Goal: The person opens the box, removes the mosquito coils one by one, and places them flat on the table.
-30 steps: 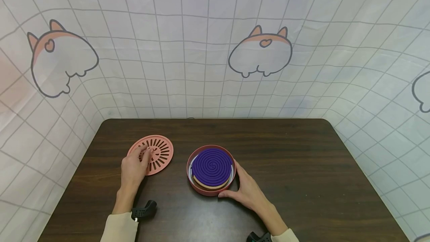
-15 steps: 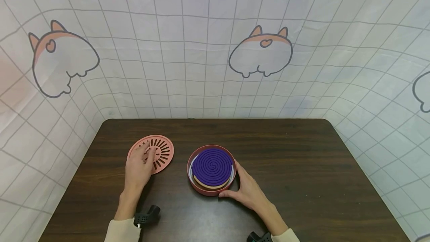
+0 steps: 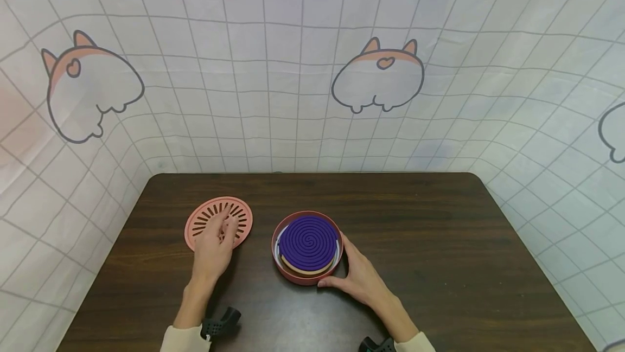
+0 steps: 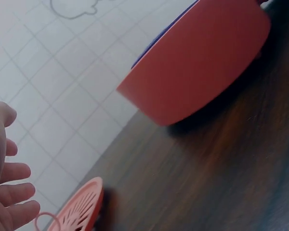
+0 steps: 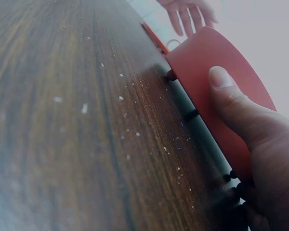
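A round red mosquito coil holder stands near the middle of the table, with a purple spiral mosquito coil inside over a tan layer. My right hand grips its right side, the thumb along the outer wall in the right wrist view. To the left lies the pink slotted lid, which has a small ring handle standing up. Over the lid's near part is my left hand; its fingers are loosely extended and hold nothing.
The dark wooden table has pale specks on it near the holder. Behind and beside it hangs a white gridded cloth with cartoon animal prints. A black wrist camera sits on the left wrist.
My left hand has let go at the lid's centre, its fingers loosening, and has shifted right and slightly toward me. The lid stays put, and my right hand and the holder have not moved.
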Demonstrator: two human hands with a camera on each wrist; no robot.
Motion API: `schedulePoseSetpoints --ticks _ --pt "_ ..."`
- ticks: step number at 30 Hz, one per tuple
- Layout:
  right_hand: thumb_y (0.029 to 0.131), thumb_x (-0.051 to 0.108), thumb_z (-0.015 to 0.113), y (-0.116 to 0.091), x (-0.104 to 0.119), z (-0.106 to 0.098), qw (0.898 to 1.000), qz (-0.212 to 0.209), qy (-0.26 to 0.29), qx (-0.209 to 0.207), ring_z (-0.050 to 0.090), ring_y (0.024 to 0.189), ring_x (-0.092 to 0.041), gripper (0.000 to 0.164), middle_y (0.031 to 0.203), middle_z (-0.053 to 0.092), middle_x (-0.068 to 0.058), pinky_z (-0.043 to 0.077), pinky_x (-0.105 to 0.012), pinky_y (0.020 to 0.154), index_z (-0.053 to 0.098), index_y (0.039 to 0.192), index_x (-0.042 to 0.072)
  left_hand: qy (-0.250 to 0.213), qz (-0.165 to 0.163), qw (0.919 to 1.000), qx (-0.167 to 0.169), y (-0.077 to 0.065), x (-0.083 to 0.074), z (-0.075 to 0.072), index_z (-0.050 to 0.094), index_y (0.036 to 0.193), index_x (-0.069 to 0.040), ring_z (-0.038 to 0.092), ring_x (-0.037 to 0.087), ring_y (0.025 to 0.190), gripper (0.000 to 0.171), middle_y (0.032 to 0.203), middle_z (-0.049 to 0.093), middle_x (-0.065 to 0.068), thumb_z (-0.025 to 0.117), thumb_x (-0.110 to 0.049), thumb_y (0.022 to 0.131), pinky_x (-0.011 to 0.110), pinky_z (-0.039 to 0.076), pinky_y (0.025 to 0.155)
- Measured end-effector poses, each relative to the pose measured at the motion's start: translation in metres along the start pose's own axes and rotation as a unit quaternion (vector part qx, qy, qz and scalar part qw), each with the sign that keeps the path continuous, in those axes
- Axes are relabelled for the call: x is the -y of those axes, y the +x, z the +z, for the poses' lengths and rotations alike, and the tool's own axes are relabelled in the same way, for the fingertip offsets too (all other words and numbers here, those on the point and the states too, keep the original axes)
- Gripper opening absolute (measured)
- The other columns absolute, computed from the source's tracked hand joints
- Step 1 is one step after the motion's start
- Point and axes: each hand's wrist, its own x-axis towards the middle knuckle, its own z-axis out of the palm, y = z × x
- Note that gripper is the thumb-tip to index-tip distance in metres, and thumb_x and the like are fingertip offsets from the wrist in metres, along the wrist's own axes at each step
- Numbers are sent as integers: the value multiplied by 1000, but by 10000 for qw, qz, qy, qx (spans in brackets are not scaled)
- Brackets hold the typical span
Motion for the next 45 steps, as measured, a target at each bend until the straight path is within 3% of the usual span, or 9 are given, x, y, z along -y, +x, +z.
schedulePoseSetpoints --ticks 3,5,8,11,13,18,24,38,45 --pt "62 68 84 0 0 0 10000 -31 -2 -6 41 145 -28 125 161 38 -6 39 -52 115 22 161 22 -73 79 9999 23 -4 -3 6 57 143 -8 57 31 82 46 112 68 21 52 -33 105 45 46 77" --pt "63 68 83 0 0 0 10000 -77 -48 -27 42 145 -29 125 160 39 -7 40 -52 114 23 161 20 -104 131 9998 53 -6 -4 10 58 142 -8 56 28 81 45 101 67 19 53 -32 104 42 45 75" --pt "63 69 83 1 -1 0 9999 -84 -98 -40 43 144 -29 125 160 39 -8 40 -51 114 23 161 19 -215 176 9995 142 -10 -7 17 59 140 -8 59 28 89 44 105 67 14 54 -32 104 43 48 80" --pt "63 70 82 1 -1 1 9999 -78 -128 -40 42 145 -29 125 160 39 -8 39 -51 115 24 161 19 -371 144 9989 238 -15 -9 22 58 140 -8 64 33 111 45 127 66 15 54 -34 103 50 51 94" --pt "62 69 82 2 -1 1 9999 -40 -104 -21 41 145 -28 125 160 39 -8 38 -50 115 23 161 20 -489 87 9982 322 -18 -10 26 57 142 -8 61 33 124 47 139 61 15 54 -35 103 53 49 101" --pt "62 69 83 2 -1 1 10000 -40 -51 -25 41 145 -27 125 160 39 -6 38 -51 115 22 161 22 -687 19 9957 618 -25 -14 36 53 145 -10 54 31 135 49 148 54 14 53 -36 104 50 47 107" --pt "62 71 82 2 -1 2 10000 -55 -46 -39 41 146 -27 125 161 38 -6 38 -51 115 22 161 22 -728 41 9941 801 -32 -17 44 52 147 -10 48 35 139 51 149 52 16 52 -37 104 53 45 108" --pt "62 70 82 1 -1 2 10000 -1 -47 -3 40 146 -28 125 161 37 -6 38 -52 115 21 161 23 -1084 -15 9906 833 -44 -19 59 50 148 -11 59 27 129 49 141 61 10 54 -32 104 45 53 98" --pt "62 70 82 1 0 2 10000 13 14 13 40 146 -27 125 161 37 -5 38 -51 115 21 161 23 -1147 76 9892 913 -48 -22 62 49 149 -12 56 23 134 49 147 56 5 53 -30 104 45 48 106"
